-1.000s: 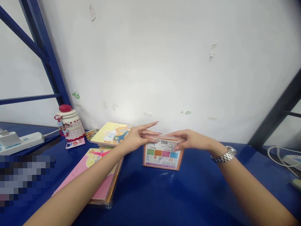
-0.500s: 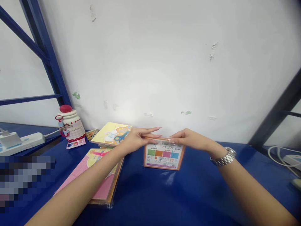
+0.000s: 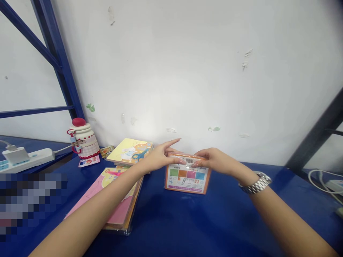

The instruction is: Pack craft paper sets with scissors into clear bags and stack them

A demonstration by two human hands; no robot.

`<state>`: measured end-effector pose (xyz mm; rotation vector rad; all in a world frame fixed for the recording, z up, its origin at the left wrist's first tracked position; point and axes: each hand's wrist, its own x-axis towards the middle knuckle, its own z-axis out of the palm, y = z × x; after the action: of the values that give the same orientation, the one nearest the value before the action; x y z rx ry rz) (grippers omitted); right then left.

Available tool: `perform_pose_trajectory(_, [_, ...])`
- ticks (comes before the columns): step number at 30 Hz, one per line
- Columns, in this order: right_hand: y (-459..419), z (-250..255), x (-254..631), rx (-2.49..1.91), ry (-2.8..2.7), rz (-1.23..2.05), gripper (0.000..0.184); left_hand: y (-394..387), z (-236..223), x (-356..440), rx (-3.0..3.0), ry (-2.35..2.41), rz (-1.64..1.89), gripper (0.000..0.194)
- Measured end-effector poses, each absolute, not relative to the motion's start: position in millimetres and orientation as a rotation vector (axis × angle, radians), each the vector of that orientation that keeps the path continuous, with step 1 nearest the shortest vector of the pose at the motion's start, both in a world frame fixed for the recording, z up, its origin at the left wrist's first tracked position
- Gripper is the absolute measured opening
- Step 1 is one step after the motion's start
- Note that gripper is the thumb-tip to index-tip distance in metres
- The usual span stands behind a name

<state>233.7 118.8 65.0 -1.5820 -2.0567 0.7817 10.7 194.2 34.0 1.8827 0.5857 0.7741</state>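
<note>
An orange-edged book in clear plastic wrap stands tilted on the blue table, its printed cover with coloured squares and upside-down text facing me. My left hand grips its upper left edge, thumb in front and forefinger raised. At the upper right edge my right hand pinches it, thumb on the front; a silver watch is on that wrist. Left of the book lies a wrapped pink book stack, partly behind my left forearm. Behind that is a yellow book stack with scissors pictured on top.
A white bottle with a red lid stands at the left, near a small pink packet. A power strip with a plug is farther left. White cables lie at the right. A white wall rises behind the blue table.
The top of the wrapped book has tipped slightly toward me, and more of its upper edge shows between my hands. Both hands keep their hold. The view has shifted slightly.
</note>
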Motion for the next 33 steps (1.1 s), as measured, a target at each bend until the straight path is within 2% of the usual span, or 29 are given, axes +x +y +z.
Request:
perform_pose_trajectory(4, [117.9,67.4,236.0,-1.545,-2.093,0.861,0.032,200.4,32.6,8.8,1.899,0.646,0.781,0.059])
perform_pose_trajectory(15, [109.6,75.1,231.6,-1.506,-2.158,0.804,0.044,195.0,38.2,4.6,1.931,0.588,0.674,0.06])
perform_pose_trajectory(21, [109.1,68.3,223.6,-1.627,-2.2,0.572,0.04,187.4,51.2,-0.4,2.009,0.57,0.534,0.066])
perform_pose_trajectory(25, [99.2,73.9,232.7,-1.568,-2.258,0.656,0.03,179.6,62.1,-9.6,2.106,0.595,0.49,0.058])
perform_pose_trajectory(27, [87.0,74.3,237.7,-1.514,-2.281,0.695,0.032,173.7,65.0,-16.0,2.158,0.61,0.48,0.055])
perform_pose_trajectory(29, [70.8,66.2,239.9,-1.472,-2.314,0.589,0.037,164.4,62.7,-22.9,2.272,0.62,0.46,0.05])
perform_pose_trajectory(33, [31.6,22.6,236.9,-1.308,-2.464,0.176,0.05,129.3,37.2,-36.5,2.539,0.527,0.416,0.042])
